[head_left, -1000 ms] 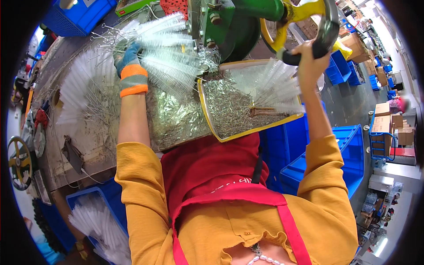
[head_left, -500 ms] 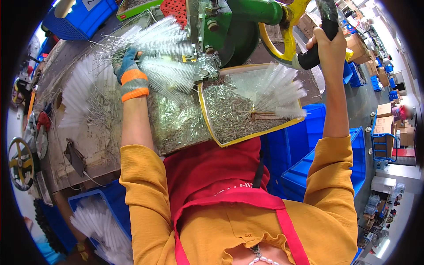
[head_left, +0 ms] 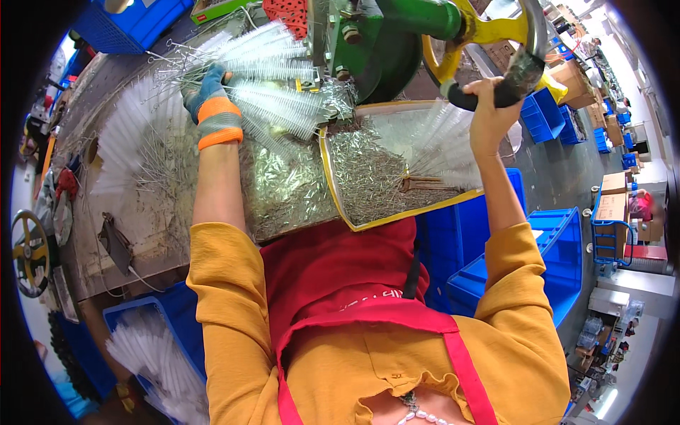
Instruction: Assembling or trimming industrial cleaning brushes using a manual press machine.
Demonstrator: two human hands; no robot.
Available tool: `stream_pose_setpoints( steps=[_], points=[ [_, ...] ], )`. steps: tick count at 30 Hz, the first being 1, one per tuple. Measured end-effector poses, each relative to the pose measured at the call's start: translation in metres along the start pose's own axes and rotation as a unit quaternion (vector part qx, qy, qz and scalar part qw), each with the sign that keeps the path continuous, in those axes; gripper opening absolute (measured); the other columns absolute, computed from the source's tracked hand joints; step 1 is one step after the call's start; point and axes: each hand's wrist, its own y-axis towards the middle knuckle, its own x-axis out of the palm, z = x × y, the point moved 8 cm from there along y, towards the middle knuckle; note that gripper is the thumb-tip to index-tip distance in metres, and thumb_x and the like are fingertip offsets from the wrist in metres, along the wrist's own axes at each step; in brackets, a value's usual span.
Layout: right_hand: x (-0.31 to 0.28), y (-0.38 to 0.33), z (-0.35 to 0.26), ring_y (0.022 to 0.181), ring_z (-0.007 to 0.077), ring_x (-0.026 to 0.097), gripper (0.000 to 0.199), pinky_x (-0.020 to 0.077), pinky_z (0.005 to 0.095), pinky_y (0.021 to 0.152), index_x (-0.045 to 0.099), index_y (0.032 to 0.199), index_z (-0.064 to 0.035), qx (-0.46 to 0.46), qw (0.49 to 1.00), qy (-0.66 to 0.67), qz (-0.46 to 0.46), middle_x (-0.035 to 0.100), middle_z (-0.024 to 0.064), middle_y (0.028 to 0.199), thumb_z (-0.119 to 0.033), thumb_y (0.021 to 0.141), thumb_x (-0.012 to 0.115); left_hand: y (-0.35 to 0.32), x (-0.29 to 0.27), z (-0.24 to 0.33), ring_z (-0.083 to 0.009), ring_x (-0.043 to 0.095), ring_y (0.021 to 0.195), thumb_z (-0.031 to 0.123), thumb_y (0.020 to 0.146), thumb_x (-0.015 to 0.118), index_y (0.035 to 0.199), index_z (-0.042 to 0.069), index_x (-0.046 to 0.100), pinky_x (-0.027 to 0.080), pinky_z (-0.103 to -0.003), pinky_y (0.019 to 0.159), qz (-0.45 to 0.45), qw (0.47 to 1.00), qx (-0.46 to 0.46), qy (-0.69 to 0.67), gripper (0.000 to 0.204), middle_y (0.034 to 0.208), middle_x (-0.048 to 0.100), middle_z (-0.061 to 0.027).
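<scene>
1. Since 1 s ago: right hand [head_left: 489, 106] has swung the black handle [head_left: 496, 88] up & away from the body; yellow handwheel [head_left: 489, 32] turned with it; left hand [head_left: 209, 95] barely shifted
2. Right arm stretched up-forward, elbow nearly straight, fingers wrapped shut round the black handle, thumb under it
3. Handle's long axis runs low-left to high-right, far end pointing up-right past the knuckles; it sits on the wheel's rim, w/ green machine body [head_left: 397, 35] left of the grip
4. Left arm reaches straight fwd, gloved (blue/grey, orange cuff bands), palm down; closed on white bristle brushes [head_left: 276, 99]
5. Brushes' long axis roughly horizontal, tips fanning right from the glove toward the machine
6. More brushes [head_left: 134, 142] left of the glove; yellow-rimmed tray [head_left: 340, 191] of wire bits btwn the two arms
</scene>
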Motion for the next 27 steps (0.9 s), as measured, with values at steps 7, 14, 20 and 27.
stream_pose_setpoints(
  steps=[7,14,20,27],
  points=[
    [-0.008,-0.001,0.027,0.048,0.0124,0.053,0.016,0.0436,0.0236,0.051,0.038,0.086,-0.0016,-0.013,0.999,0.030,0.000,0.051,0.0058,0.057,0.000,0.076,0.050,0.002,-0.013,-0.009,-0.0143,0.056,0.058,0.006,0.064,0.068,0.084,0.001,0.060,0.046,-0.025,0.052,0.007,0.987,-0.117,0.107,0.022,0.072,0.061,-0.0070],
    [-0.006,-0.009,0.040,0.049,0.0130,0.053,0.017,0.0445,0.0247,0.052,0.036,0.089,-0.0018,0.013,1.000,0.021,-0.007,0.051,0.0059,0.057,-0.001,0.078,0.050,-0.007,-0.005,-0.036,-0.0153,0.057,0.069,0.009,0.069,0.067,0.087,0.003,0.059,0.049,-0.026,0.068,-0.300,0.913,-0.263,0.082,0.020,0.079,0.061,-0.0045],
    [-0.004,-0.011,0.041,0.049,0.0131,0.054,0.018,0.0449,0.0250,0.052,0.036,0.090,-0.0016,0.000,0.999,0.054,0.000,0.051,0.0061,0.059,0.001,0.078,0.049,0.030,-0.017,-0.055,-0.0153,0.057,0.069,0.009,0.069,0.067,0.086,0.003,0.059,0.049,-0.026,0.067,-0.224,0.941,-0.251,0.029,0.020,0.079,0.061,-0.0050],
    [-0.007,0.001,0.019,0.047,0.0126,0.053,0.017,0.0447,0.0245,0.051,0.039,0.088,-0.0010,-0.002,0.999,-0.024,-0.021,0.051,0.0056,0.055,0.000,0.075,0.050,0.035,-0.020,-0.047,-0.0161,0.058,0.069,0.007,0.065,0.070,0.087,0.001,0.057,0.049,-0.026,0.064,-0.152,0.969,-0.192,0.029,0.026,0.081,0.061,-0.0072]
  ],
)
